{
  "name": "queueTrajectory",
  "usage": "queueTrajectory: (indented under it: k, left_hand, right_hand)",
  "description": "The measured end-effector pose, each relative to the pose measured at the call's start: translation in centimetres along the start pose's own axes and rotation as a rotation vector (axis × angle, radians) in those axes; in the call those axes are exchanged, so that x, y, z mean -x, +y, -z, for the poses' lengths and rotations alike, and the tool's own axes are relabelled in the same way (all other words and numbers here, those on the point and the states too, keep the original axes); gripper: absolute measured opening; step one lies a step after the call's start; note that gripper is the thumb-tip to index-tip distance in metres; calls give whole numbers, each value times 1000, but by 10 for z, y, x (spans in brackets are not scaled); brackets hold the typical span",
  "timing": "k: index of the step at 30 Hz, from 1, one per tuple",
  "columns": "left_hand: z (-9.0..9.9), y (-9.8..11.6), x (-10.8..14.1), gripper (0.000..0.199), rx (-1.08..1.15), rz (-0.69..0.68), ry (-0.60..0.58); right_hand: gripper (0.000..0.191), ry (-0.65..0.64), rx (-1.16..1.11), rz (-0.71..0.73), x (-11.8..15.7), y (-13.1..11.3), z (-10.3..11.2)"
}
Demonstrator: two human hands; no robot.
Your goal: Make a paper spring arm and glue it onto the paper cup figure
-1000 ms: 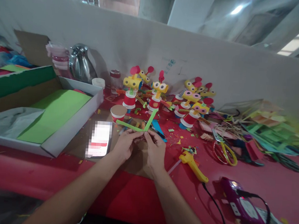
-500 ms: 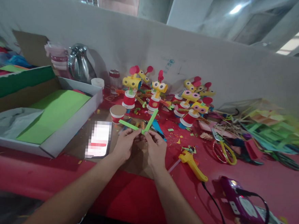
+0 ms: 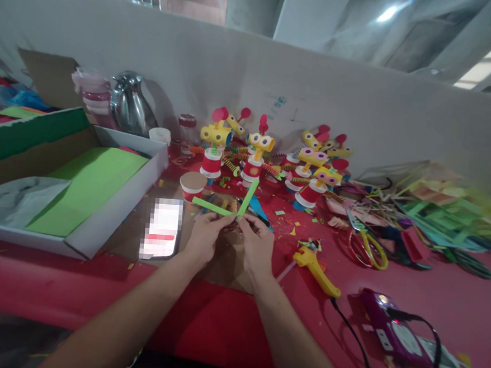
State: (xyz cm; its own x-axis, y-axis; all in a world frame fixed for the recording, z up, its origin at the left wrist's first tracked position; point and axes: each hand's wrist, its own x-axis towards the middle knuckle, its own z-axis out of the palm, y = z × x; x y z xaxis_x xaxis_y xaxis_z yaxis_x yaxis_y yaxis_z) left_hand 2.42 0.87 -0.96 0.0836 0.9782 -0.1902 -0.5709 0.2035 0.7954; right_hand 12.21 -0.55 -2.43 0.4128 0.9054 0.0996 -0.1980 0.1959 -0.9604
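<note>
Two green paper strips [image 3: 249, 196] meet at their lower ends in a V between my fingertips. One strip points away from me, the other to the left. My left hand [image 3: 206, 234] pinches the joint from the left. From the other side, my right hand [image 3: 255, 241] is closed on the same strips with thumb and fingers. Just beyond the hands stands a red and white paper cup [image 3: 192, 187] with a brown disc on top. A phone [image 3: 163, 229] with a lit screen lies left of my left hand. Both hands hover above a brown board [image 3: 226, 269].
Several paper-cup robot figures [image 3: 254, 156] line the wall. A yellow glue gun [image 3: 317, 272] lies to the right, with yellow-handled scissors [image 3: 367, 246] and a purple power unit [image 3: 395, 329]. An open box [image 3: 94, 235] holding green paper fills the left; a steel jug [image 3: 131, 103] stands behind it.
The left-pointing green strip has shifted slightly, and my left fingertips have moved a little to the right along it towards the joint. Otherwise the scene is the same.
</note>
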Motion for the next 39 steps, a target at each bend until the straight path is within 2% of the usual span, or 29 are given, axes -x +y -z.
queueTrajectory:
  k: [4, 10, 21, 27, 39]
  left_hand:
    - [1, 1, 0, 24, -4, 1, -16]
    - [2, 4, 0, 19, 12, 28, -112]
    - [5, 2, -7, 13, 51, 92, -55]
    - [11, -1, -9, 23, 7, 97, -83]
    - [12, -1, -10, 33, -54, 43, -48]
  right_hand:
    - [20, -7, -5, -1, 0, -2, 0]
    - [21, 26, -50, -41, -3, -8, 1]
    - [18, 13, -72, -86, -2, -13, 0]
    - [18, -40, -103, -79, 1, -7, 1]
    - [22, -78, -69, -82, 2, 5, 2]
